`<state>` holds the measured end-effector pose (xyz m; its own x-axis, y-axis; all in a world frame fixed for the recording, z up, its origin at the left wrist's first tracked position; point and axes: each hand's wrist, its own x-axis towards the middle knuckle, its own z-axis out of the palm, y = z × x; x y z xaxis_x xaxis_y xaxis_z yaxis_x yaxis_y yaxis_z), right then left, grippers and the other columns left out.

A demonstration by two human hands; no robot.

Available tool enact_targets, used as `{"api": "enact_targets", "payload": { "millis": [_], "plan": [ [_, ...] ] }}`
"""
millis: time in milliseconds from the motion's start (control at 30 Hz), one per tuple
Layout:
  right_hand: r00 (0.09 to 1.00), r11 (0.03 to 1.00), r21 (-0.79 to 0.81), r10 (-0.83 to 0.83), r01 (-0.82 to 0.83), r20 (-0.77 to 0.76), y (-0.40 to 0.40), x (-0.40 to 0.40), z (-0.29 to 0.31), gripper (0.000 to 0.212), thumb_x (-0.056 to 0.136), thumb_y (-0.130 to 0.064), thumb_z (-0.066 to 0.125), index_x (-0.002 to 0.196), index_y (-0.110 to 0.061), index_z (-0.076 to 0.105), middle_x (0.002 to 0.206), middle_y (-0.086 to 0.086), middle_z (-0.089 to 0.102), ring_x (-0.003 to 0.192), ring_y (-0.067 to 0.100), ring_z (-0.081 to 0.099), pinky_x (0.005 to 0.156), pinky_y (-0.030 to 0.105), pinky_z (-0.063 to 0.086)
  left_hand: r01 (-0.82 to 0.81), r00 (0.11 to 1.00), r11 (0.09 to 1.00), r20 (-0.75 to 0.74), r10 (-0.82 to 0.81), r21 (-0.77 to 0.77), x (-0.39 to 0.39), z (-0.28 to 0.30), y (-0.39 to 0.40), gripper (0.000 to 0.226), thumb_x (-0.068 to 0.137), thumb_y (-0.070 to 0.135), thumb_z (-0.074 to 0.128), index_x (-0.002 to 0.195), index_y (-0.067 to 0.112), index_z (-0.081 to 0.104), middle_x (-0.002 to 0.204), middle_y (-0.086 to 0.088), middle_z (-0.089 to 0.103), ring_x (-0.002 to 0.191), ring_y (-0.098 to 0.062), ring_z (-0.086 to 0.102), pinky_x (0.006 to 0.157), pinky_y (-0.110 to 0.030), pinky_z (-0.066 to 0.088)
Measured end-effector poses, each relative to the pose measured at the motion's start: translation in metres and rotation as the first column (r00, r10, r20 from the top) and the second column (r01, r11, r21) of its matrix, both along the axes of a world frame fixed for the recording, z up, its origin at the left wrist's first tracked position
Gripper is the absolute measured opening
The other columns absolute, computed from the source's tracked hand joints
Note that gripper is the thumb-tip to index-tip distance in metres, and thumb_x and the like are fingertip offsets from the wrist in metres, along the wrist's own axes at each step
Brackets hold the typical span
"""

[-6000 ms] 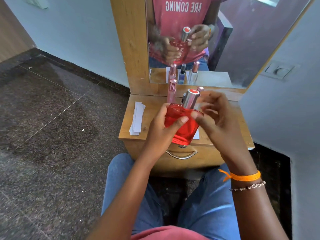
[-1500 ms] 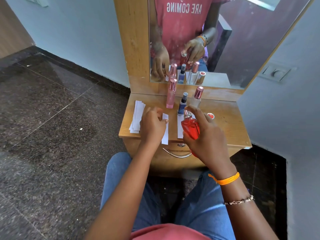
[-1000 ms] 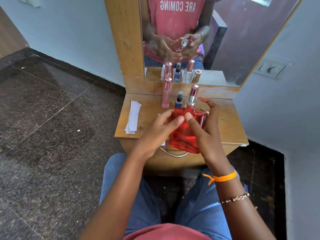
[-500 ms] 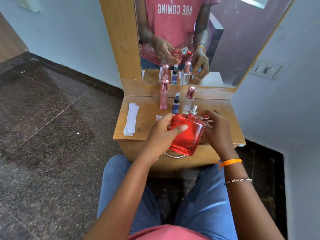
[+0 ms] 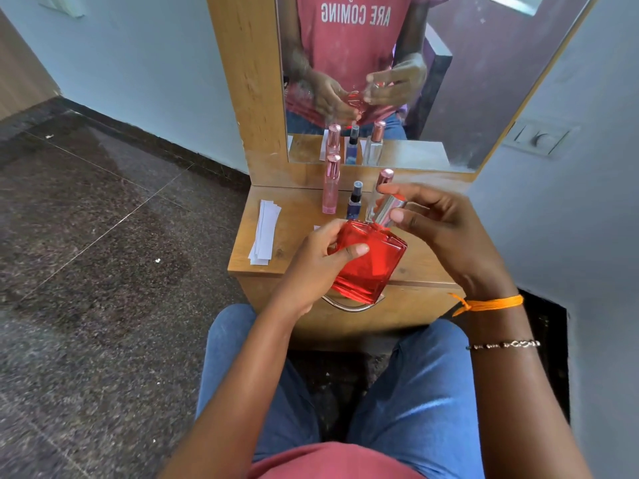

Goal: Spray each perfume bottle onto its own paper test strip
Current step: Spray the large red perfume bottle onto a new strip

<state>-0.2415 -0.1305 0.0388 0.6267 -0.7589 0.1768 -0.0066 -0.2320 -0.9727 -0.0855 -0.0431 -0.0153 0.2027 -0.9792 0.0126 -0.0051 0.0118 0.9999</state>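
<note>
Left hand [image 5: 316, 261]: grips red perfume bottle [image 5: 368, 262], tilted.
Right hand [image 5: 439, 226]: pinches silver cap [image 5: 389, 210] at bottle's neck.
Behind: 3 small bottles [image 5: 354, 205].

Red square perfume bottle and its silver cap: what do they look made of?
The red square perfume bottle, gripped by the left hand, looks like clear glass: see-through, glossy, with sharp highlights along its edges. The silver cylindrical cap, pinched by the right hand, looks like polished metal or metallised plastic, given its mirror-like sheen.
</note>
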Motion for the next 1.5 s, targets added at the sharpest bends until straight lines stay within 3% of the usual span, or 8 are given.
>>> {"api": "enact_targets", "payload": {
  "millis": [233,467,633,833,1067,1133,1267,1500],
  "plan": [
    [0.999,0.999,0.01,-0.036,0.037,-0.033,0.007,0.004,0.008,0.036,0.085,0.003,0.061,0.11,-0.023,0.066,0.099,0.022,0.071,0.087,0.016,0.066,0.078,0.022,0.055,-0.015,0.999,0.998,-0.035,0.013,-0.066,-0.002,-0.001,0.001,0.023,0.086,0.011,0.061,0.102,0.028,0.061,0.097,0.006,0.068,0.095,-0.006,0.064,0.077,-0.02,0.052],
    [0.97,0.968,-0.068,-0.244,0.242,-0.02,0.02,0.016,0.007,0.04,0.082,0.007,0.064,0.103,-0.027,0.067,0.088,-0.005,0.072,0.082,0.008,0.068,0.081,0.031,0.058,-0.127,0.992,0.988,0.014,0.129,-0.088,-0.012,-0.004,-0.002,0.027,0.08,0.03,0.061,0.107,0.028,0.06,0.101,0.003,0.069,0.097,-0.009,0.064,0.082,-0.032,0.054],
    [0.829,0.803,-0.345,-0.549,0.487,-0.109,0.032,0.031,-0.003,0.029,0.083,-0.008,0.068,0.11,-0.019,0.069,0.081,-0.004,0.066,0.08,0.014,0.068,0.079,0.041,0.056,-0.227,0.964,0.97,0.122,0.237,-0.092,-0.02,-0.005,-0.005,0.027,0.081,0.032,0.063,0.108,0.031,0.058,0.1,0.005,0.069,0.094,-0.007,0.064,0.082,-0.035,0.054],
    [0.947,0.953,-0.115,-0.295,0.281,-0.126,0.023,0.007,-0.014,0.041,0.084,-0.022,0.07,0.122,-0.026,0.056,0.092,0.001,0.072,0.088,0.01,0.069,0.081,0.027,0.054,-0.13,0.991,0.99,0.008,0.13,-0.053,-0.006,-0.001,-0.002,0.023,0.083,0.027,0.063,0.106,0.027,0.061,0.101,0.002,0.069,0.095,-0.01,0.065,0.08,-0.028,0.054],
    [0.98,0.983,0.053,-0.167,0.173,-0.106,0.028,-0.004,-0.035,0.035,0.079,0.002,0.07,0.112,-0.005,0.063,0.104,0.017,0.07,0.098,0.037,0.065,0.089,0.054,0.051,-0.066,0.996,0.998,0.058,0.065,0.015,0.001,0.002,0.001,0.027,0.09,0.03,0.057,0.114,0.019,0.061,0.11,-0.002,0.067,0.103,-0.013,0.063,0.091,-0.036,0.052],
    [0.97,0.978,0.007,-0.207,0.209,-0.128,0.029,-0.007,-0.036,0.035,0.077,0.002,0.072,0.11,-0.008,0.065,0.101,0.013,0.071,0.095,0.036,0.066,0.088,0.049,0.053,-0.213,0.933,0.975,0.306,0.186,0.056,0.009,-0.002,-0.002,0.036,0.092,0.035,0.052,0.122,0.017,0.058,0.122,-0.004,0.058,0.114,-0.017,0.055,0.099,-0.036,0.043],
    [0.959,0.968,-0.024,-0.252,0.251,-0.127,0.028,-0.011,-0.035,0.036,0.075,0.001,0.074,0.107,-0.015,0.066,0.098,0.009,0.072,0.09,0.028,0.068,0.085,0.047,0.055,-0.523,0.548,0.846,0.8,0.245,0.099,0.02,-0.012,0.001,0.045,0.087,0.036,0.059,0.126,0.015,0.051,0.127,-0.007,0.046,0.119,-0.029,0.041,0.094,-0.039,0.034],
    [0.954,0.96,-0.049,-0.278,0.274,-0.11,0.027,-0.014,-0.029,0.035,0.074,-0.002,0.076,0.105,-0.017,0.068,0.096,0.003,0.073,0.084,0.015,0.068,0.082,0.034,0.055,-0.558,0.444,0.827,0.867,0.226,0.07,0.009,-0.02,-0.002,0.04,0.082,0.036,0.066,0.114,0.013,0.059,0.123,-0.007,0.049,0.112,-0.029,0.042,0.089,-0.04,0.035]
  ]
}}
